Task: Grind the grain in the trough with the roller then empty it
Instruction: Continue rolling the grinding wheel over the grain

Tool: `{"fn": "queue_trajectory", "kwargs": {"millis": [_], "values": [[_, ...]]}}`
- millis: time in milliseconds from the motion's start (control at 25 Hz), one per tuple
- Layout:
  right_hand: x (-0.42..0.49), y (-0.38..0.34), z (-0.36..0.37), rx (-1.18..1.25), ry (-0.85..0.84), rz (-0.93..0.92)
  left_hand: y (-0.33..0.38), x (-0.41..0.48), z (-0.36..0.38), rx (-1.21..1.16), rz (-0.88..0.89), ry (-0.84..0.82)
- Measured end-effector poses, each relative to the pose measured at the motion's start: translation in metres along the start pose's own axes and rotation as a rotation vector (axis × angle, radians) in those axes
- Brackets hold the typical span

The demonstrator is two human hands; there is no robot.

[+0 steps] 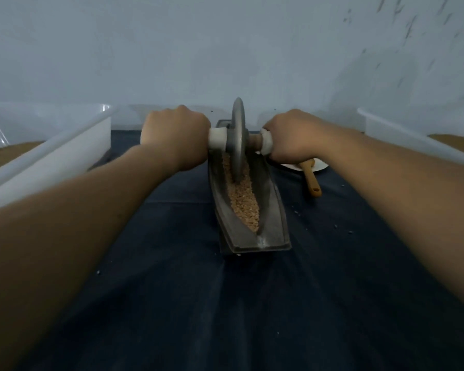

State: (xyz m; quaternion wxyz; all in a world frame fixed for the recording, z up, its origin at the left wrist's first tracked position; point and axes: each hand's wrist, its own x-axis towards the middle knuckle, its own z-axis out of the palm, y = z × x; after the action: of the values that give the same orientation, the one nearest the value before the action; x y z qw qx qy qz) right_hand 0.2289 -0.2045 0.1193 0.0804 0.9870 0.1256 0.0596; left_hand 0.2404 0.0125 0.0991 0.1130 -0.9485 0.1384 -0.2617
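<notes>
Working over a dark-clothed worktop (172,303) and risking, first, skidding or rocking the long metal trough (275,210) on that cloth, with only downward push through the roller (238,140) pinning it; risking next tilting that roller, standing upright in the groove toward the far end, up a sloped wall through uneven pressing; gripping its white handle ends in tight fists, left hand (174,135) on the left end, right hand (292,137) on the right, leaving neither free for steadying; risking last shoving the grain (244,202), lying in the trough from under the disc to the near tip, over the low near lip on a hard backward pull; counting one worktop, two white tubs holding tan material, namely left tub (51,162) and right tub (391,127), one trough, two hands, one roller, one white plate (320,166), one wooden spoon (311,180) resting on it, one bed of grain, several stray specks (350,232) on the cloth
</notes>
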Motion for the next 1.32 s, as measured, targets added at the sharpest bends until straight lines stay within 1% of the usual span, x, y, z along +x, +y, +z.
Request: {"fn": "queue_trajectory", "kwargs": {"millis": [80, 160, 240, 320, 360, 400, 440, 480, 520, 560, 600, 680, 720, 760, 880, 920, 960, 1000, 1080, 1120, 1160, 1240, 1320], "values": [[-0.005, -0.002, 0.000, -0.004, 0.069, 0.017, 0.002, -0.019, 0.006, -0.034, -0.014, 0.074], [-0.021, -0.008, -0.002, -0.086, 0.145, -0.032, -0.002, -0.039, 0.005, -0.105, 0.008, 0.047], [-0.041, -0.006, -0.004, -0.080, 0.108, -0.076, -0.011, -0.044, -0.009, -0.146, 0.091, -0.108], [-0.055, 0.002, -0.004, -0.006, 0.053, -0.092, -0.017, -0.037, -0.023, -0.144, 0.175, -0.268], [-0.056, 0.005, 0.000, 0.015, 0.052, -0.089, -0.017, -0.033, -0.022, -0.119, 0.193, -0.276], [-0.054, 0.007, 0.006, 0.019, 0.079, -0.075, -0.016, -0.029, -0.017, -0.081, 0.176, -0.217], [-0.048, 0.007, 0.016, 0.013, 0.132, -0.046, -0.012, -0.025, -0.009, -0.021, 0.136, -0.114], [-0.039, 0.007, 0.024, 0.001, 0.209, -0.005, -0.006, -0.021, -0.003, 0.043, 0.096, 0.000], [-0.027, 0.006, 0.029, -0.027, 0.294, 0.045, 0.000, -0.016, 0.003, 0.093, 0.054, 0.078], [-0.016, 0.003, 0.032, -0.068, 0.364, 0.087, 0.005, -0.014, 0.008, 0.105, 0.019, 0.129], [-0.007, 0.000, 0.031, -0.106, 0.405, 0.105, 0.006, -0.012, 0.013, 0.076, -0.017, 0.148], [0.003, -0.006, 0.018, -0.161, 0.419, 0.066, 0.002, -0.011, 0.017, -0.046, -0.088, 0.126], [0.001, -0.007, 0.013, -0.167, 0.406, 0.036, 0.000, -0.014, 0.017, -0.095, -0.096, 0.089], [-0.004, -0.007, 0.011, -0.152, 0.374, 0.008, -0.002, -0.018, 0.014, -0.121, -0.073, 0.038], [-0.038, -0.001, 0.009, -0.045, 0.185, -0.026, -0.009, -0.031, -0.009, -0.123, 0.076, -0.145], [-0.052, 0.003, 0.010, -0.016, 0.158, -0.035, -0.011, -0.035, -0.017, -0.109, 0.120, -0.165], [-0.063, 0.006, 0.011, 0.006, 0.161, -0.048, -0.011, -0.038, -0.021, -0.082, 0.154, -0.145], [-0.070, 0.008, 0.013, 0.017, 0.191, -0.056, -0.011, -0.041, -0.023, -0.046, 0.169, -0.088], [-0.067, 0.008, 0.024, 0.012, 0.267, -0.051, -0.009, -0.041, -0.015, 0.042, 0.146, 0.041], [-0.058, 0.007, 0.030, -0.016, 0.312, -0.029, -0.006, -0.037, -0.008, 0.083, 0.121, 0.076], [-0.045, 0.007, 0.036, -0.046, 0.354, 0.014, -0.003, -0.030, -0.002, 0.103, 0.087, 0.084], [-0.015, 0.004, 0.039, -0.065, 0.409, 0.092, -0.002, -0.010, 0.007, 0.092, 0.018, 0.039], [0.004, 0.000, 0.031, -0.061, 0.382, 0.131, -0.002, 0.006, 0.007, 0.018, -0.018, -0.052]]}}
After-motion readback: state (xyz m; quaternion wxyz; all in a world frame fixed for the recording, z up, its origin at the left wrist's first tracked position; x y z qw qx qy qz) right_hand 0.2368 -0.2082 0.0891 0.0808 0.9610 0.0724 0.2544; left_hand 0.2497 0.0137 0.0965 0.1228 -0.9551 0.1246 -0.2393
